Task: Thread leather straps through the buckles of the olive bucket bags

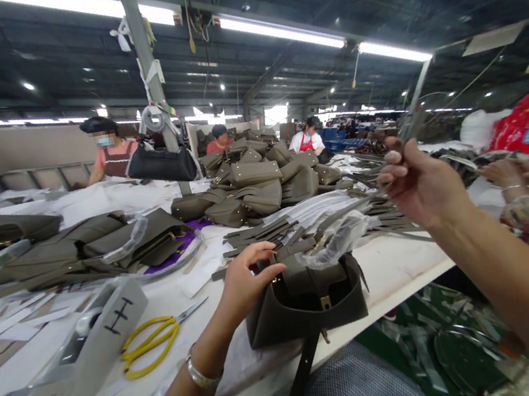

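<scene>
A dark olive leather handbag [309,312] stands open at the near edge of the white table [398,267], its strap hanging down over the edge. My left hand [245,282] rests on the bag's left rim, fingers curled over it. My right hand [414,183] is raised to the right above the table, fingers pinched on a thin grey strap [409,123] that runs up and away. Crumpled clear plastic wrap [338,243] lies on the bag's top.
Yellow-handled scissors [151,342] and a clear box [82,353] lie left of the bag. Stacks of olive bags [256,182] and loose straps [260,232] fill the table's middle. Another person's hand [503,171] is at the right; other workers sit at the far side.
</scene>
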Tool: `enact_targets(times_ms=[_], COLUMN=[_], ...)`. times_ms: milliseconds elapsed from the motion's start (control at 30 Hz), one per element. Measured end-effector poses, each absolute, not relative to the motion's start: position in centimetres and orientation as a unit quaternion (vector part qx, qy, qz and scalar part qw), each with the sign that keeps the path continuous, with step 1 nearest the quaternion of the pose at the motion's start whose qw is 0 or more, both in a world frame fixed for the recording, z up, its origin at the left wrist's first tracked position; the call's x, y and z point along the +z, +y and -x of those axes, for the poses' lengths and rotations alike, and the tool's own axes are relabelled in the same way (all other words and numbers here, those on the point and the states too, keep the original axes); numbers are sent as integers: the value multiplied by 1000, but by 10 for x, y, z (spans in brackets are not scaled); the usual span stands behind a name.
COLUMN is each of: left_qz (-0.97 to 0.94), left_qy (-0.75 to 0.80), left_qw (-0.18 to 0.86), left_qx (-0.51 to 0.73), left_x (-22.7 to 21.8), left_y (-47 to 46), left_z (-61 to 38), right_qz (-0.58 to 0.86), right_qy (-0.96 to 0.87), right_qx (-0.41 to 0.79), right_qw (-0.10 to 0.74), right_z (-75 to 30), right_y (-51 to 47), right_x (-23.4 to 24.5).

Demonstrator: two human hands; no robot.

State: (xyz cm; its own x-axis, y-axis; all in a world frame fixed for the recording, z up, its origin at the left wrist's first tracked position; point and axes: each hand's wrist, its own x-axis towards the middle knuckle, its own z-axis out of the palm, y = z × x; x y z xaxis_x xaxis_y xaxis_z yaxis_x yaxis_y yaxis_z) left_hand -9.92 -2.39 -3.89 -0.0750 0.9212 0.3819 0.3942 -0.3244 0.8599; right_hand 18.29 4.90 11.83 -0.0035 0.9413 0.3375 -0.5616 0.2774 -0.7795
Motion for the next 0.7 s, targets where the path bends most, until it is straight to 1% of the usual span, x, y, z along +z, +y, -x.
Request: enact_targets(times_ms=[100, 167, 200, 233, 333, 367, 400, 433, 533, 700], left_qz=[-602, -586, -577, -568, -556, -557, -558, -559, -551, -544], left_qy=[509, 495, 487, 480, 461, 459, 460, 462, 469, 457], left_qw=[294, 312, 318, 322, 325, 321, 316, 311, 300, 308], left_qx=[541, 561, 574, 586, 610, 613, 614, 614, 621, 633], left_x=[-45, -50, -52, -54, -57, -57, -56, -55, -52, -52], left_y=[-22, -22, -22, -23, -26, -28, -30, -32, -36, -37], left_z=[94, 91, 89, 87, 80, 77, 74, 72, 67, 65], right_qz=[198, 210, 234, 267, 350, 362, 370, 379, 414, 435], right_qy=[-469, -561, -622, -692, -860, -886, -900, -906, -902, -897], right_qx=[514, 470, 440, 404, 262, 216, 177, 147, 97, 63], right_qw=[690, 648, 604, 535, 262, 192, 145, 116, 70, 50], right_z=[-184, -182, -179, -174, -152, -143, -135, -127, -111, -99], right_y=[42, 32, 25, 18, -1, -5, -8, -8, -4, 1], right_x=[133, 136, 134, 131, 113, 106, 99, 92, 76, 71])
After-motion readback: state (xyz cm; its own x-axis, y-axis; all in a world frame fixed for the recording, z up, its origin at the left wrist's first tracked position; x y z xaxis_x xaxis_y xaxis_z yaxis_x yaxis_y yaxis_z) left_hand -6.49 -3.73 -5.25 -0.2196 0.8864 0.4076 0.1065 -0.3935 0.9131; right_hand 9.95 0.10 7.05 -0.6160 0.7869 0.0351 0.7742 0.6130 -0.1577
